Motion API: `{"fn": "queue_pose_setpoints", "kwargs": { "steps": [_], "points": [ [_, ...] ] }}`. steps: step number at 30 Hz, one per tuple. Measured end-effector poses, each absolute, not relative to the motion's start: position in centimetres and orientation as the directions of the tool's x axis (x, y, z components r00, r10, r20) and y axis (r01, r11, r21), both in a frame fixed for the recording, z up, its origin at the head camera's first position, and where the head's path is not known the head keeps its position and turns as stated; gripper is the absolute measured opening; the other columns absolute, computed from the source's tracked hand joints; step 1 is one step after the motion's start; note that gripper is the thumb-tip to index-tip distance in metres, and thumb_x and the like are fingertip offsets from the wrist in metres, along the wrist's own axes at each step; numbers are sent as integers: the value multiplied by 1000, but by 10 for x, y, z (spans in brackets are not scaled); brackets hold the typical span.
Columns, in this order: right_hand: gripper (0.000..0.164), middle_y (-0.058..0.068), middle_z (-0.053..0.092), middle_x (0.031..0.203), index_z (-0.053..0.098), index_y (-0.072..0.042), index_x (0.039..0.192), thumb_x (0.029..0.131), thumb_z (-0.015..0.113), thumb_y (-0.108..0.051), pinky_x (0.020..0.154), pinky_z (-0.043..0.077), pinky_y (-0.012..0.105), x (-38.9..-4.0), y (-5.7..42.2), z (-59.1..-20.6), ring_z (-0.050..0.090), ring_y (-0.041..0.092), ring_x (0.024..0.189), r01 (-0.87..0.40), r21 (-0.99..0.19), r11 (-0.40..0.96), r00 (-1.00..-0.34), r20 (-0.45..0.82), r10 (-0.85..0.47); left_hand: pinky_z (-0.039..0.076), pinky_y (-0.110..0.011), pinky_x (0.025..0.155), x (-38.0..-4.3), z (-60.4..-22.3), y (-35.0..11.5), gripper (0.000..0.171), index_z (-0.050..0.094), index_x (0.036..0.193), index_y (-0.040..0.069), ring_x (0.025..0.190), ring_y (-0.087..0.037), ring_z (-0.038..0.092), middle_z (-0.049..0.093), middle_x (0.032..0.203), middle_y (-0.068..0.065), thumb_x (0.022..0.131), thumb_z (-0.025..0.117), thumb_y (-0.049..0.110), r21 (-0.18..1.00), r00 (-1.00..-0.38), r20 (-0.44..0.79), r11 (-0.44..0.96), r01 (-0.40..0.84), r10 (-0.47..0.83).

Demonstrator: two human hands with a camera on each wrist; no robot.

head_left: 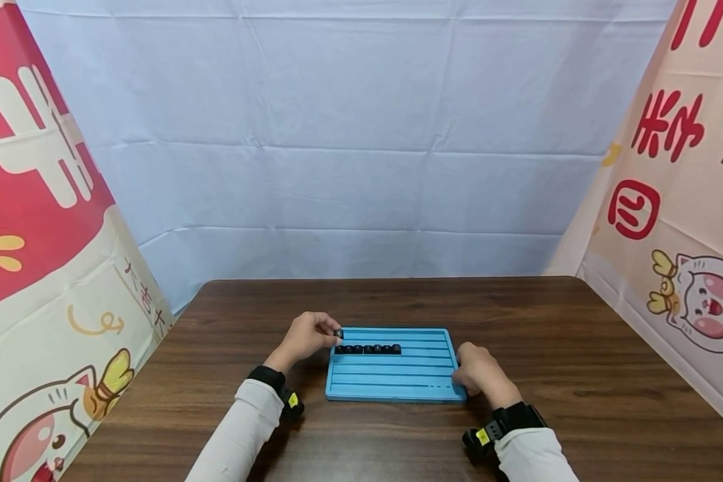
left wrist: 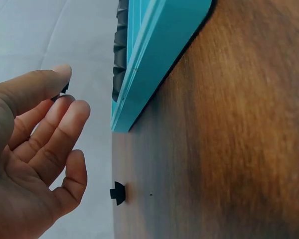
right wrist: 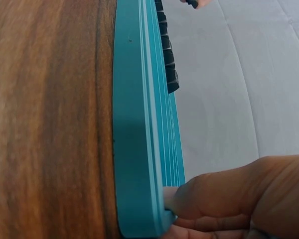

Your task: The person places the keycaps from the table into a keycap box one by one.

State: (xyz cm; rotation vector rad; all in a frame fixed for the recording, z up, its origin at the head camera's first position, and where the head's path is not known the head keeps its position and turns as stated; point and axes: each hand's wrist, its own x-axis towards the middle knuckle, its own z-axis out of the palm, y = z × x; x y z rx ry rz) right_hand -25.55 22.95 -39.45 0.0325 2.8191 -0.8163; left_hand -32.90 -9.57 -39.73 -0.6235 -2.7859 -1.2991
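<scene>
A flat blue ridged tray (head_left: 391, 381) lies on the table, its long grooves running left to right. In one upper groove stands a row of several black keycaps (head_left: 367, 349), starting at the tray's left side. Over the upper left corner, my left hand (head_left: 306, 340) pinches a single black keycap (head_left: 339, 333) between thumb and fingertips; the left wrist view shows it mostly covered by the thumb. My right hand (head_left: 480, 369) grips the tray's right edge near the front corner, and its thumb (right wrist: 214, 191) appears at that rim in the right wrist view.
Another small black keycap (left wrist: 118, 193) sits on the wooden table (head_left: 265, 294) off the tray's left side. A pale cloth (head_left: 337, 167) hangs behind the table, with printed cloths (head_left: 54, 268) at the left and right.
</scene>
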Motion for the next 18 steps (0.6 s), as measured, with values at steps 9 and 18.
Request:
{"fn": "queue_pose_setpoints", "kwargs": {
  "steps": [9, 18],
  "points": [
    [2, 13, 51, 71, 59, 7, 81, 80, 60, 6, 47, 49, 27, -256, 230, -395, 55, 19, 54, 83, -527, 846, -977, -208, -34, 48, -30, 61, -329, -397, -96, 13, 68, 89, 8, 71, -17, 56, 61, 76, 0, 78, 75, 6, 779, -934, 135, 547, 306, 330],
    [2, 14, 52, 71, 59, 7, 80, 80, 60, 6, 47, 49, 29, -256, 230, -395, 56, 20, 54, 84, -526, 847, -977, -210, -34, 49, -30, 62, -325, -396, -88, 9, 70, 89, 8, 72, -15, 56, 61, 78, 2, 80, 74, 8, 755, -917, 181, 548, 361, 355]
  ]
}}
